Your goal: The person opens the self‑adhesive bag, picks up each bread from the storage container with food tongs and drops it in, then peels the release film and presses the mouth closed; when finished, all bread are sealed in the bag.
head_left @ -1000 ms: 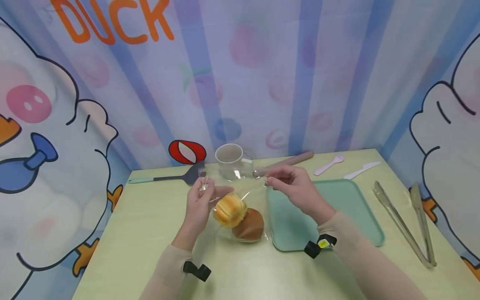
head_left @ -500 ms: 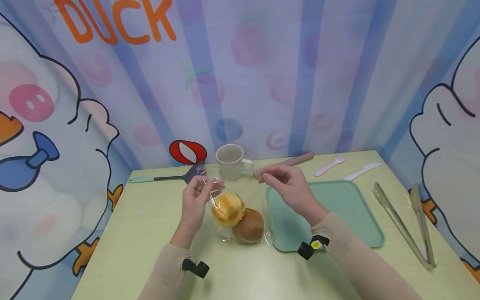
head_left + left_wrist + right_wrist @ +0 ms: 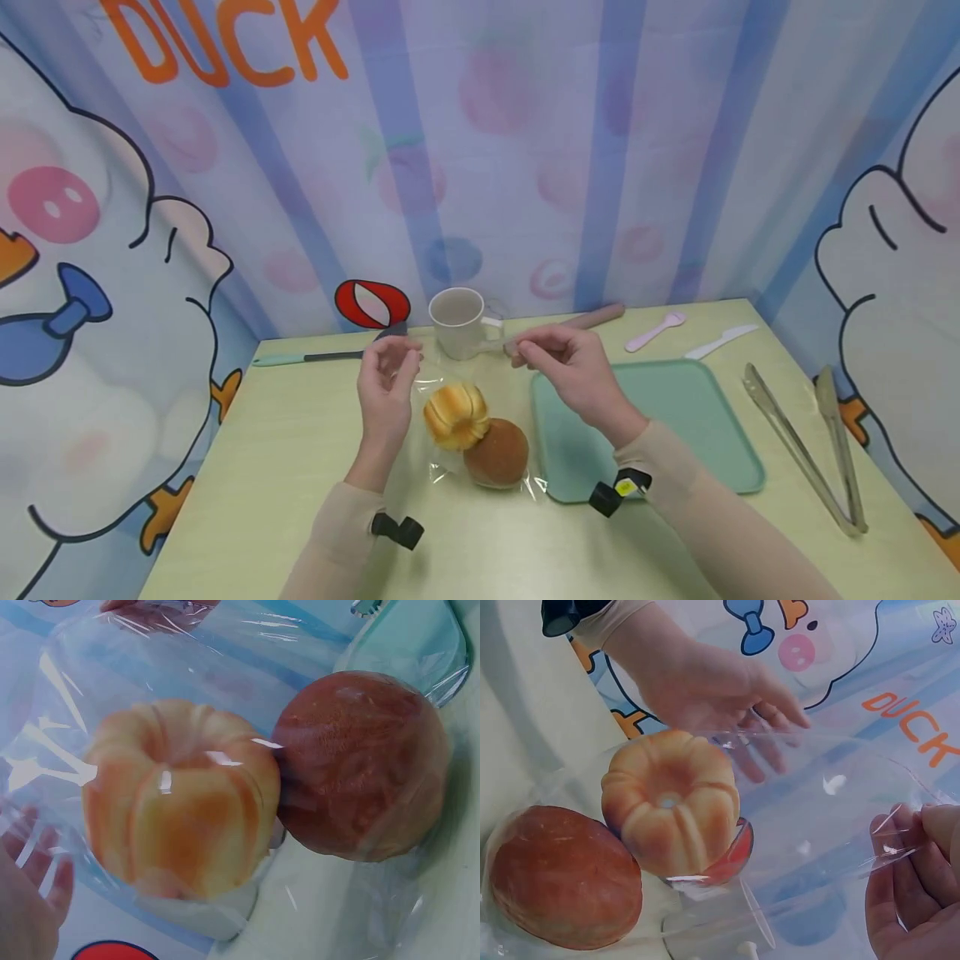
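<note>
A clear plastic bag (image 3: pixel 832 784) holds two breads: a ridged golden bun (image 3: pixel 456 417) with a dimpled top and a smooth round brown bun (image 3: pixel 497 453). My right hand (image 3: pixel 576 375) pinches the bag's upper edge between thumb and fingers, most plainly seen in the right wrist view. My left hand (image 3: pixel 386 396) is beside the bag, left of the golden bun, its fingers loosely bent with nothing gripped. In the right wrist view that left hand (image 3: pixel 712 690) shows partly through the film; whether it touches the plastic I cannot tell.
A green tray (image 3: pixel 660 433) lies to the right, with metal tongs (image 3: pixel 813 467) beyond it. Behind are a white mug (image 3: pixel 457 327), a spatula (image 3: pixel 322 357), a brownish rod (image 3: pixel 596 317), a pink spoon (image 3: pixel 655 332) and a white knife (image 3: pixel 722 342). A printed curtain surrounds the table.
My left hand has let go of the bag's edge and moved slightly left. The right hand has shifted a little left, still pinching the bag. Both buns stay nearly in place.
</note>
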{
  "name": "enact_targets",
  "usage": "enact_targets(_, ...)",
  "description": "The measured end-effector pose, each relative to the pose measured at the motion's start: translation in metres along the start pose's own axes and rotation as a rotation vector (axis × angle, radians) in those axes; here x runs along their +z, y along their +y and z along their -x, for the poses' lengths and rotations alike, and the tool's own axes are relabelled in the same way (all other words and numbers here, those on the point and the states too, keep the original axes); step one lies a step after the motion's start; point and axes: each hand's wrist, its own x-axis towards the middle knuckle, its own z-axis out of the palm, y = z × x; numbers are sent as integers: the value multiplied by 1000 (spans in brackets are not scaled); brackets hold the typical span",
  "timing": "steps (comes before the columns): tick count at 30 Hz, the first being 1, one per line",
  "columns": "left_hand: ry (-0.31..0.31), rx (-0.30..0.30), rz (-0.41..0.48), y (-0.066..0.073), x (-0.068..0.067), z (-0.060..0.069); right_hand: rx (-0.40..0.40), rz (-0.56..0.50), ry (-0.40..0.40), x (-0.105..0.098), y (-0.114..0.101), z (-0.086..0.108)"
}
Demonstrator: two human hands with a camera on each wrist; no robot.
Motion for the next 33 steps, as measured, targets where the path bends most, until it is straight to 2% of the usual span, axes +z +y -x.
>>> enact_targets(2,33,89,-52,4,4,-1,-9,-4,-2,1,1,-1)
enact_targets(4,53,203,-102,8,8,-2,-18,-13,-9,2,2,-1)
enact_targets(8,61,483,-198,17,21,-5,-36,-10,-23,2,4,-2)
enact_targets(12,-6,767,-256,27,38,-9,-51,-3,-38,3,4,-3)
enact_targets(13,-38,824,-273,29,42,-9,-53,2,-42,3,4,-3)
enact_targets(15,-111,896,-309,34,51,-11,-57,13,-45,3,3,-3)
enact_targets(17,-166,928,-365,38,58,-12,-65,22,-53,4,2,-3)
enact_targets(20,-206,917,-424,42,67,-15,-82,29,-70,4,2,-2)
enact_targets(24,-211,893,-437,43,71,-16,-112,69,-93,5,2,-1)
enact_targets(27,-212,901,-451,44,72,-16,-142,148,-97,6,0,-1)
enact_targets(33,-221,963,-620,49,71,-18,-234,337,-85,5,-4,1)
